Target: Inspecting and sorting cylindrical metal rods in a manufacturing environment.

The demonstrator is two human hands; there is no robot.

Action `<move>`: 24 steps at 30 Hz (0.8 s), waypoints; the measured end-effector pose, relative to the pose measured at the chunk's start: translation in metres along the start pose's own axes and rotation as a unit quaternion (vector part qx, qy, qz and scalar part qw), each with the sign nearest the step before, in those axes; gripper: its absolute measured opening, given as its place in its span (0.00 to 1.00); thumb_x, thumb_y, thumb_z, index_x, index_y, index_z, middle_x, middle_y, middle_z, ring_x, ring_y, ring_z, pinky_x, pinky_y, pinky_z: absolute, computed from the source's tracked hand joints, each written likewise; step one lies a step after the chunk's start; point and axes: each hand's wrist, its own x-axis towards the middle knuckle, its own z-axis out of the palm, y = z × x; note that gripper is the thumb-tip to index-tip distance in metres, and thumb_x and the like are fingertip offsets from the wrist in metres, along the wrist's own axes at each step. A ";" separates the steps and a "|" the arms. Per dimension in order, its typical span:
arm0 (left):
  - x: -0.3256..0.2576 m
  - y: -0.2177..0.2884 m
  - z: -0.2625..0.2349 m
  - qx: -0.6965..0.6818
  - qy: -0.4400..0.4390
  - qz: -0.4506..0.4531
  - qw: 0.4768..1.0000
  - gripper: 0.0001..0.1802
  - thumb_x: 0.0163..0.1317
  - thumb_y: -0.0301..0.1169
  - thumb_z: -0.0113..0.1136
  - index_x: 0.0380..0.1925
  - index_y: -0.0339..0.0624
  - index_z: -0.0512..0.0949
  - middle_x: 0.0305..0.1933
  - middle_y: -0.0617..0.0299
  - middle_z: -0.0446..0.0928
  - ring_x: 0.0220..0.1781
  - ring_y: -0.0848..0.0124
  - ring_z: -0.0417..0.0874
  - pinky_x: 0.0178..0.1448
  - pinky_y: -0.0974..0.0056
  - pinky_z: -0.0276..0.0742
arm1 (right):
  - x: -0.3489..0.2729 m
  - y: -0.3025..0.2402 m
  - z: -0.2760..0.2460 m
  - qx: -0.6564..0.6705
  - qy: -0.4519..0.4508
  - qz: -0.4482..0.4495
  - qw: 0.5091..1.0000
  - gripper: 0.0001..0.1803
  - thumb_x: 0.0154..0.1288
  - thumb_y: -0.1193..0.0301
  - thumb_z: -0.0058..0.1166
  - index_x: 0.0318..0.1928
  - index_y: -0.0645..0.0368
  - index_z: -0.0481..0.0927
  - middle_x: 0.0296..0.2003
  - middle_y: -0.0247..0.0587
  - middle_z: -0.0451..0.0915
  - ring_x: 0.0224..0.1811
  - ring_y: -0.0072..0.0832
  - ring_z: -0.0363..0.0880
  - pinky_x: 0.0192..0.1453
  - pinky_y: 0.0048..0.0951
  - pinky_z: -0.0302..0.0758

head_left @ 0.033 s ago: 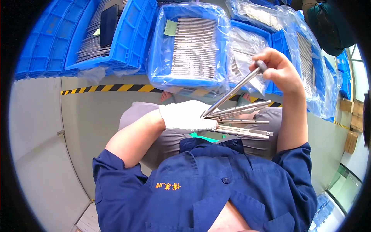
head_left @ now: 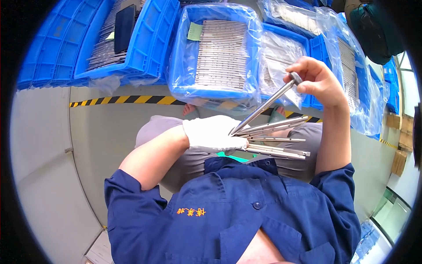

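Blue crates (head_left: 145,48) lined with clear plastic and stacked with grey metal strips crowd the grey floor (head_left: 110,127) beyond a yellow-and-black tape line (head_left: 127,100). In front of them sits a person in a dark blue jacket (head_left: 228,215), forearms raised over the lap. The left hand (head_left: 213,133), in a white glove, is closed around one end of a fanned bunch of metal rods (head_left: 274,141), which spread out to the right above the knees. The bare right hand (head_left: 316,81), held higher and near the crates, pinches the capped top of a single rod (head_left: 263,105) between thumb and fingers; that rod slants down to meet the bunch at the glove.
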 end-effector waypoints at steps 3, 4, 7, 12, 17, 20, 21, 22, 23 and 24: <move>0.002 0.000 0.002 0.008 0.008 0.010 1.000 0.28 0.60 0.53 0.51 0.44 0.38 0.75 0.24 0.59 0.75 0.26 0.71 0.73 0.33 0.64 0.70 | 0.001 0.000 0.008 0.008 -0.002 0.072 0.997 0.22 0.45 0.73 0.69 0.43 0.60 0.78 0.38 0.39 0.79 0.44 0.28 0.79 0.50 0.26 0.74; 0.002 0.000 0.002 -0.001 0.005 -0.001 1.000 0.29 0.60 0.54 0.51 0.44 0.38 0.75 0.23 0.59 0.75 0.26 0.71 0.73 0.33 0.64 0.70 | 0.001 0.000 0.010 0.008 0.000 0.092 0.996 0.22 0.45 0.72 0.70 0.43 0.61 0.78 0.36 0.38 0.78 0.44 0.30 0.79 0.50 0.27 0.74; 0.003 0.000 -0.003 -0.002 -0.027 -0.025 0.999 0.30 0.59 0.55 0.50 0.44 0.38 0.75 0.23 0.59 0.74 0.25 0.71 0.73 0.33 0.63 0.70 | 0.001 0.002 0.007 0.015 0.003 0.054 0.998 0.20 0.48 0.74 0.67 0.44 0.61 0.77 0.37 0.39 0.79 0.42 0.26 0.78 0.48 0.25 0.74; 0.000 0.001 0.001 -0.062 0.027 0.003 0.998 0.26 0.56 0.47 0.57 0.46 0.37 0.73 0.25 0.63 0.74 0.27 0.74 0.72 0.33 0.67 0.70 | -0.007 -0.001 -0.030 0.129 0.191 -0.035 0.972 0.14 0.55 0.77 0.53 0.44 0.63 0.76 0.32 0.39 0.78 0.39 0.27 0.78 0.49 0.27 0.74; 0.013 -0.009 0.002 -0.423 0.143 -0.044 0.894 0.14 0.55 0.30 0.60 0.39 0.37 0.72 0.24 0.65 0.70 0.23 0.77 0.72 0.27 0.72 0.70 | 0.007 0.016 -0.014 0.021 0.201 0.059 0.978 0.15 0.54 0.77 0.54 0.45 0.61 0.76 0.34 0.35 0.76 0.37 0.24 0.76 0.43 0.27 0.74; 0.023 -0.022 -0.005 -0.512 0.156 -0.072 0.842 0.07 0.61 0.28 0.53 0.35 0.36 0.72 0.25 0.60 0.73 0.23 0.70 0.77 0.29 0.68 0.77 | 0.012 0.036 0.039 -0.324 0.112 0.109 0.933 0.18 0.52 0.74 0.59 0.47 0.56 0.77 0.35 0.34 0.72 0.36 0.26 0.74 0.36 0.30 0.72; 0.025 -0.025 -0.005 -0.494 0.151 -0.082 0.852 0.07 0.61 0.29 0.53 0.35 0.36 0.72 0.25 0.59 0.74 0.24 0.69 0.78 0.30 0.67 0.78 | 0.012 0.046 0.059 -0.450 0.080 0.020 0.889 0.19 0.52 0.73 0.58 0.47 0.54 0.77 0.33 0.36 0.71 0.36 0.29 0.73 0.36 0.31 0.71; 0.025 -0.028 -0.004 -0.474 0.146 -0.095 0.863 0.07 0.62 0.29 0.52 0.35 0.35 0.72 0.26 0.58 0.75 0.26 0.68 0.80 0.30 0.66 0.79 | 0.012 0.057 0.078 -0.562 0.037 -0.046 0.825 0.19 0.52 0.71 0.57 0.48 0.52 0.77 0.32 0.38 0.70 0.35 0.31 0.72 0.36 0.33 0.70; 0.026 -0.028 -0.002 -0.448 0.130 -0.116 0.877 0.08 0.62 0.29 0.50 0.36 0.35 0.72 0.28 0.56 0.77 0.28 0.66 0.82 0.31 0.64 0.80 | 0.013 0.065 0.089 -0.601 0.039 -0.107 0.791 0.19 0.52 0.70 0.54 0.48 0.51 0.77 0.31 0.39 0.69 0.36 0.34 0.72 0.38 0.33 0.70; 0.026 -0.028 -0.001 -0.430 0.105 -0.136 0.887 0.08 0.61 0.29 0.51 0.35 0.35 0.73 0.27 0.57 0.77 0.26 0.67 0.82 0.30 0.65 0.80 | 0.012 0.074 0.098 -0.636 0.023 -0.152 0.756 0.19 0.53 0.69 0.52 0.48 0.51 0.77 0.29 0.40 0.68 0.36 0.36 0.71 0.40 0.33 0.69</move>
